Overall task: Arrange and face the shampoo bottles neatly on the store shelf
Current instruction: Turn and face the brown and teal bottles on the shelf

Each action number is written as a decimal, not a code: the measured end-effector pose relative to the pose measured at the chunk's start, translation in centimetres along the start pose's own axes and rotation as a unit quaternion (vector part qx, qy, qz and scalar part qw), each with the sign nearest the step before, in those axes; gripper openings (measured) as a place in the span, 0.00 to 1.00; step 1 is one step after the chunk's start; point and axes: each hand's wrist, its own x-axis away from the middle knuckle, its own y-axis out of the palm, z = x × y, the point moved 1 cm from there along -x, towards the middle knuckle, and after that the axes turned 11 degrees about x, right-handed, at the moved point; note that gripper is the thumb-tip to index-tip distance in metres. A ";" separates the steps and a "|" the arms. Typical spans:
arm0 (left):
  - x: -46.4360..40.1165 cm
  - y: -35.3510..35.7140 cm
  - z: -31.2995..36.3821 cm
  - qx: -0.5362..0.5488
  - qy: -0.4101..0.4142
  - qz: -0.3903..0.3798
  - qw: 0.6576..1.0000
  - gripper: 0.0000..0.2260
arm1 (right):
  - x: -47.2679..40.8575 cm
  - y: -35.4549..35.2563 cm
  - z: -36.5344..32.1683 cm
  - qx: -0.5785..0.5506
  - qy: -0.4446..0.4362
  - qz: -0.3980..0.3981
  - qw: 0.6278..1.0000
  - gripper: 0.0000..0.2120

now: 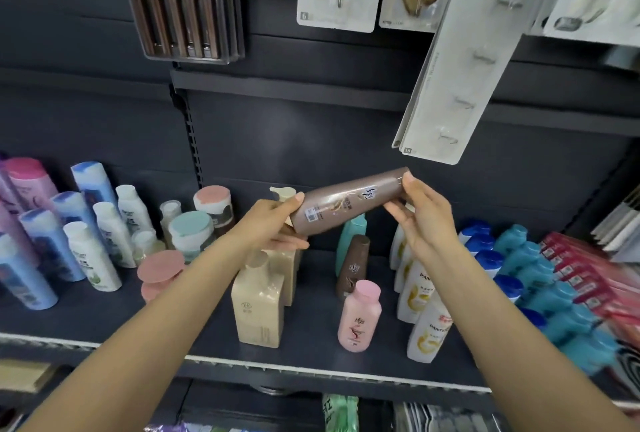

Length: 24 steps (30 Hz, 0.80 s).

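**Brown shampoo bottle held above the shelf in both hands**

Both forearms reach up from the lower edge of the view toward the dark shelf (104,307). Between them, lifted clear of the shelf, a brown bottle (346,204) lies nearly sideways, its right end tilted higher. At its wider lower-left end the left hand (273,223) grips it, thumb on top and fingers curled beneath. At the upper-right end the right hand (420,215) pinches the narrow end with thumb and fingertips.

Below the held bottle, standing on the shelf, are two beige pump bottles (258,307), a second brown bottle (354,265) upright, a pink bottle (360,317) just in front of it and a green bottle (349,237) behind. White bottles with gold labels (420,296) form a row to the right, beside blue-capped and teal bottles (530,258). Blue and white bottles (83,230) stand in rows at the left.
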 end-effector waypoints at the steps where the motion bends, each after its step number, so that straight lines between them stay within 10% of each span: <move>1: 0.1 0.1 0.0 0.037 -0.012 -0.014 0.999 0.17 | 0.1 -0.1 -0.1 -0.012 -0.003 -0.007 1.000 0.11; 10: 1.1 -0.4 0.4 0.175 0.132 0.001 0.976 0.10 | 0.0 -1.0 -0.9 0.000 0.008 -0.053 0.999 0.13; 24: 3.2 -1.4 0.4 -0.172 0.437 0.032 0.883 0.29 | 0.1 -0.6 0.9 -0.060 0.058 -0.076 0.994 0.15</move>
